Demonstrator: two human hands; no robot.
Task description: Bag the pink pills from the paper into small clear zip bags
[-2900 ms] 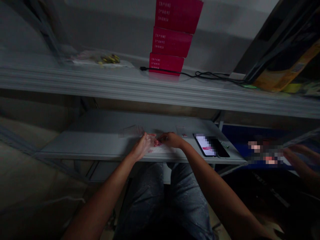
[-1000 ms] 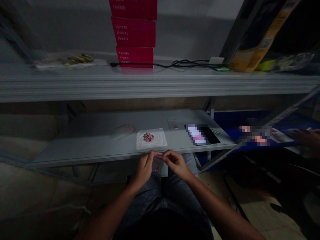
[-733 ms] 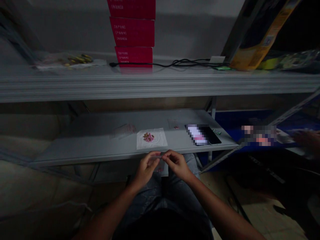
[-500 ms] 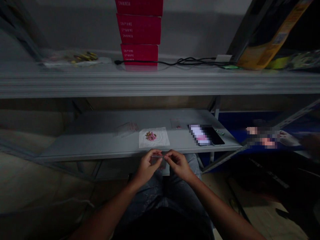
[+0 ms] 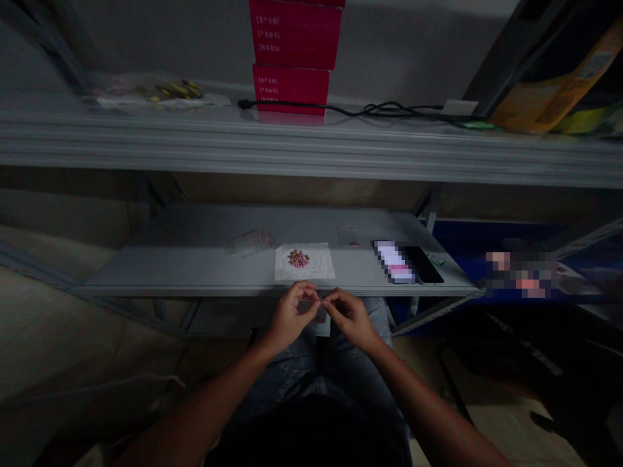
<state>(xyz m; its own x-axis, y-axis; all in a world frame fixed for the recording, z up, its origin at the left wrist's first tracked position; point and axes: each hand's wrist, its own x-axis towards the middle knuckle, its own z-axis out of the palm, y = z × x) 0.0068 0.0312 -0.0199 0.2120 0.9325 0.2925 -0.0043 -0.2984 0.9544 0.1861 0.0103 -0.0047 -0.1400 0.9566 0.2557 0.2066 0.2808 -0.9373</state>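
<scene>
My left hand [image 5: 288,316] and my right hand [image 5: 351,318] meet just below the front edge of the grey lower shelf [image 5: 195,266], above my lap. Both pinch the top edge of a small clear plastic bag [image 5: 316,310] that hangs between them. On the shelf just beyond lies a white sheet [image 5: 304,262] with a small heap of pink and brown pills [image 5: 298,258] on it.
Empty clear bags [image 5: 250,241] lie left of the sheet, another small bag [image 5: 349,237] to its right, then a phone [image 5: 402,261]. The upper shelf [image 5: 311,146] carries stacked red boxes [image 5: 292,58], a black cable [image 5: 389,111], a packet of yellow items [image 5: 160,94] and a yellow box [image 5: 549,97].
My hands came off the pill heap on the shelf and drew back toward my lap with the small bag. Since then they have worked along its top edge; the view has tilted slightly.
</scene>
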